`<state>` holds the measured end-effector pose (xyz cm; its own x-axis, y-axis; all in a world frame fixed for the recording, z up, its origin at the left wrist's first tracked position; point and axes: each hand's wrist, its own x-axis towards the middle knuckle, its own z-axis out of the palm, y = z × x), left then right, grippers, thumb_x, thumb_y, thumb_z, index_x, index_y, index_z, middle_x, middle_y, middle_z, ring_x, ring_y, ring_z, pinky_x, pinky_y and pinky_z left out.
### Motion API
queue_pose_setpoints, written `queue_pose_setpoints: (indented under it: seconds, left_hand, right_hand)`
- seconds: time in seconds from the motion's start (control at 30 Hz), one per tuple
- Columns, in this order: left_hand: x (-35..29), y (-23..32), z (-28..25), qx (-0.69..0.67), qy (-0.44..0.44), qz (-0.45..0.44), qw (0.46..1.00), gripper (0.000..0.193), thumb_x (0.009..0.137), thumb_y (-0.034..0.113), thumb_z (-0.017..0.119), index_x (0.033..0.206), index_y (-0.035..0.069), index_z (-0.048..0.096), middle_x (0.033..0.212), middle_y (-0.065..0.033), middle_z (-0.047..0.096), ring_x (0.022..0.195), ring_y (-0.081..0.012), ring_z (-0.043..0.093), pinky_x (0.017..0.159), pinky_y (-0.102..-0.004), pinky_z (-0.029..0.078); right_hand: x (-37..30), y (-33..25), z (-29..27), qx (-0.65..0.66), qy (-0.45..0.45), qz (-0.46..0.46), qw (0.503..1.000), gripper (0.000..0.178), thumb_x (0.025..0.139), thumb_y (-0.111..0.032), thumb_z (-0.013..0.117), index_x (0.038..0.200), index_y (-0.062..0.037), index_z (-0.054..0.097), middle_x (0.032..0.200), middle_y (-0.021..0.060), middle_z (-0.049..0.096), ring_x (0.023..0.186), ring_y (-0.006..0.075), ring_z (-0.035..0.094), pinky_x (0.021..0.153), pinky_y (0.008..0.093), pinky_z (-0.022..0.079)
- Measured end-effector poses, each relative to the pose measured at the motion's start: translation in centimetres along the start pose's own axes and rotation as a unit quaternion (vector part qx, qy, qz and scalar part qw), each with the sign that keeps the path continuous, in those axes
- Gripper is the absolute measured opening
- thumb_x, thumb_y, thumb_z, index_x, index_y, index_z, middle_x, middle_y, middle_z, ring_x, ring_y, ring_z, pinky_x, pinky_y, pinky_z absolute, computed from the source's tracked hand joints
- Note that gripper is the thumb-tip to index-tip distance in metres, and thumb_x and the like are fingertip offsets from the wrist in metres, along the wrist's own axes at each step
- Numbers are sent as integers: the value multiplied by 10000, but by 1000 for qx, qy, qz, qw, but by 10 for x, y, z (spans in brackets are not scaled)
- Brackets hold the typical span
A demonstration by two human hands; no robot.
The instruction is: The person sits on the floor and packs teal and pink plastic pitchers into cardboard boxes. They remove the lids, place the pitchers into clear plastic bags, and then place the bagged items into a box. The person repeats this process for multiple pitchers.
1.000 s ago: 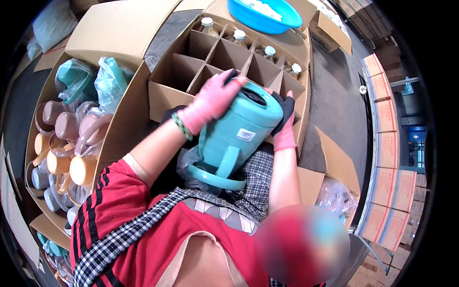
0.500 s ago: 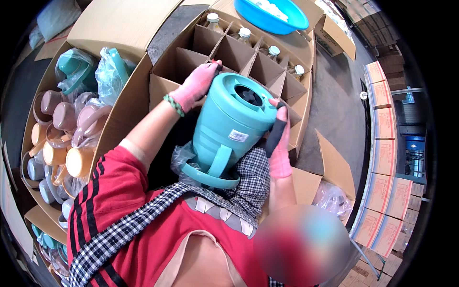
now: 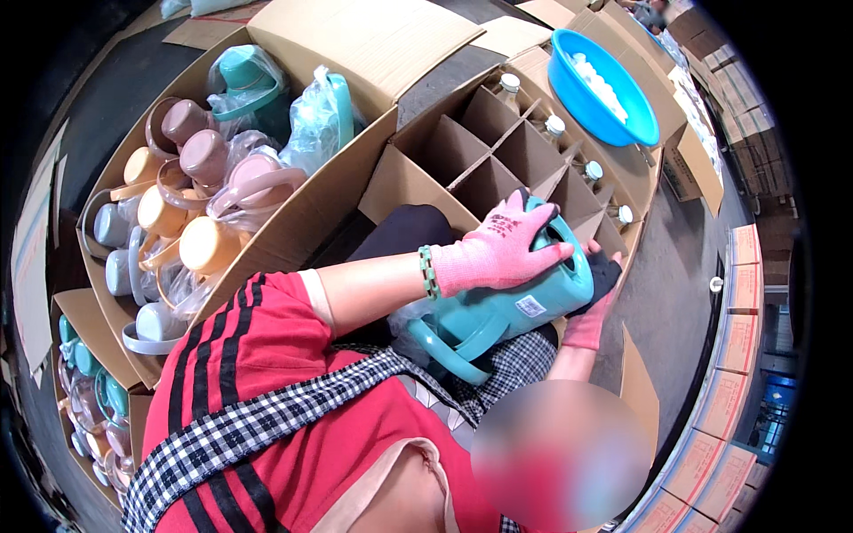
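Note:
Tilted across my lap is a teal plastic thermos jug (image 3: 526, 306), with a small white label on its side. Its loop handle (image 3: 466, 346) and a wide ring lie at the end nearer me, and crumpled clear plastic hangs there. My left hand (image 3: 506, 244), in a pink glove with dark fingertips, lies over the far end, fingers curled at the rim of its round opening. My right hand (image 3: 602, 289), in a pink and dark glove, supports the jug's right side; part of it is hidden behind the jug.
An open carton (image 3: 355, 164) of teal, mauve, orange and grey-blue jugs stands at left. Ahead, a carton with cardboard dividers (image 3: 493, 169) holds several white-capped bottles (image 3: 553, 129) along its far side. A blue basin (image 3: 604, 89) with small white pieces sits beyond. Stacked cartons (image 3: 724, 400) line the right.
My left hand has moved from beside the jug onto its open end. The jug has tilted further to the right, and the view has shifted left.

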<state>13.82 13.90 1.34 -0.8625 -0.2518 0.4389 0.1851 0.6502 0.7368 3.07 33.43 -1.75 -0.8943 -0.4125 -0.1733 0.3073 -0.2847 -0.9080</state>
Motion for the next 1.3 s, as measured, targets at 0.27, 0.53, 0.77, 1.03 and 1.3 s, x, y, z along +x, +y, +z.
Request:
queue_pose_setpoints:
  seconds: [0.27,0.53,0.77,1.03,1.3]
  left_hand:
    - [16,-15,-19,81,-159,131,975,327,854,296,469,1046,36,520,1063,-258,494,1036,-417,466,849,-385,429]
    - [21,-51,-29,-231,-140,24,963,335,815,222,469,1026,-24,554,989,-187,553,960,-318,533,835,-358,423]
    - [-8,21,-35,46,-59,109,991,465,763,313,565,1156,73,495,1160,-262,423,1076,-451,410,963,-465,306]
    - [21,-52,-25,-728,-336,-277,529,455,872,391,495,1120,11,529,993,-63,593,897,-118,566,830,-247,449]
    - [12,-47,8,-638,-343,-221,653,394,877,402,463,941,31,580,823,14,592,736,-55,534,693,-231,459]
  right_hand:
    - [-8,-2,-1,198,-187,18,962,458,923,-407,297,955,-8,518,991,81,555,860,204,535,790,347,442]
    - [-39,4,49,-265,-20,-137,954,365,914,-279,384,1088,25,488,1041,131,558,939,205,549,857,321,425]
    - [-13,-4,23,-7,-64,19,998,311,898,-224,442,1073,12,543,1126,112,517,1047,179,474,915,296,363]
    - [-70,-52,90,-528,-62,-155,833,342,768,-87,572,1098,-17,521,1141,140,510,1095,278,461,921,346,361]
    - [-51,-72,121,-825,-202,-62,525,232,749,-239,602,751,-9,568,765,178,575,719,325,556,647,390,444]
